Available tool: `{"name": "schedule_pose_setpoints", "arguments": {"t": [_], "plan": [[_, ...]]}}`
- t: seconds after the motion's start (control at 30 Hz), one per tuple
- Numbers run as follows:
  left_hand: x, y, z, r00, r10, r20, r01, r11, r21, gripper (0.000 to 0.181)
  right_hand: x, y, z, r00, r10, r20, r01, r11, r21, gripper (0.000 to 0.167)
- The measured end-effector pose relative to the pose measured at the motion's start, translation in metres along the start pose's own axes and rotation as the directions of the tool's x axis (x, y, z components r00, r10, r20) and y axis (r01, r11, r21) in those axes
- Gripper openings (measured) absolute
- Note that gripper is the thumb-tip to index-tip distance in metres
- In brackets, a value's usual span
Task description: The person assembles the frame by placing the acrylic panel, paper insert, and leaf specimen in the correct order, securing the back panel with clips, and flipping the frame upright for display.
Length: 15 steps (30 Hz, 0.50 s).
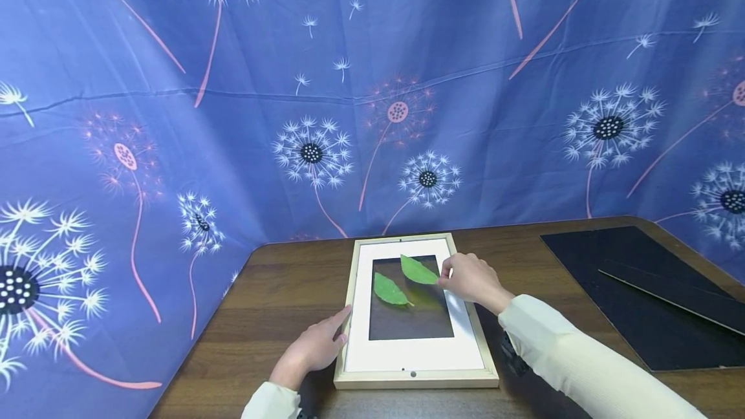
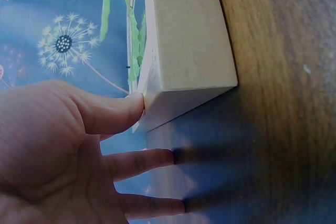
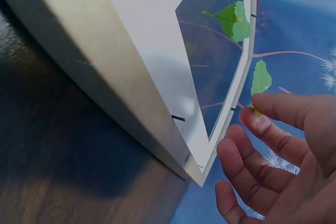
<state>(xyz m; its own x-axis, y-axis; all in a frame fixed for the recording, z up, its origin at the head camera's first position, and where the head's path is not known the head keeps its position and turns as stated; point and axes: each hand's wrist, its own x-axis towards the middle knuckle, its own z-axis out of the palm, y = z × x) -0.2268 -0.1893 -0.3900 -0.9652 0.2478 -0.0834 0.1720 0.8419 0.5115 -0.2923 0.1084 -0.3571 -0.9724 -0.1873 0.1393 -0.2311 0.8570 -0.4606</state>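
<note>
A light wooden frame (image 1: 416,381) with a white mat (image 1: 413,355) and a dark clear centre lies on the table. One green leaf (image 1: 390,290) rests on the left part of that centre. My right hand (image 1: 470,279) pinches a second green leaf (image 1: 418,270) by its stem over the upper right of the centre; in the right wrist view the held leaf (image 3: 261,78) stands up from thumb and forefinger. My left hand (image 1: 316,345), fingers extended, touches the frame's left edge; the left wrist view shows its thumb against the frame's side (image 2: 194,35).
Black boards (image 1: 617,290) lie at the right of the brown wooden table (image 1: 279,283), one thin piece tilted on top. Behind and to the left hangs a blue cloth (image 1: 244,147) with dandelion prints.
</note>
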Motion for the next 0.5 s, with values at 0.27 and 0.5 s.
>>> {"name": "schedule_pose_setpoints", "arguments": {"t": [0.27, 0.5], "plan": [[-0.002, 0.001, 0.000, 1.000, -0.002, 0.000, 0.002, 1.000, -0.005, 0.050, 0.011, -0.005, 0.013, 1.000, 0.015, 0.006, -0.015, 1.000, -0.008, 0.024], [-0.003, 0.003, 0.000, 1.000, 0.006, -0.012, -0.007, 1.000, -0.008, 0.050, 0.017, -0.007, 0.020, 0.999, 0.033, 0.018, -0.032, 0.999, -0.038, 0.025]]}}
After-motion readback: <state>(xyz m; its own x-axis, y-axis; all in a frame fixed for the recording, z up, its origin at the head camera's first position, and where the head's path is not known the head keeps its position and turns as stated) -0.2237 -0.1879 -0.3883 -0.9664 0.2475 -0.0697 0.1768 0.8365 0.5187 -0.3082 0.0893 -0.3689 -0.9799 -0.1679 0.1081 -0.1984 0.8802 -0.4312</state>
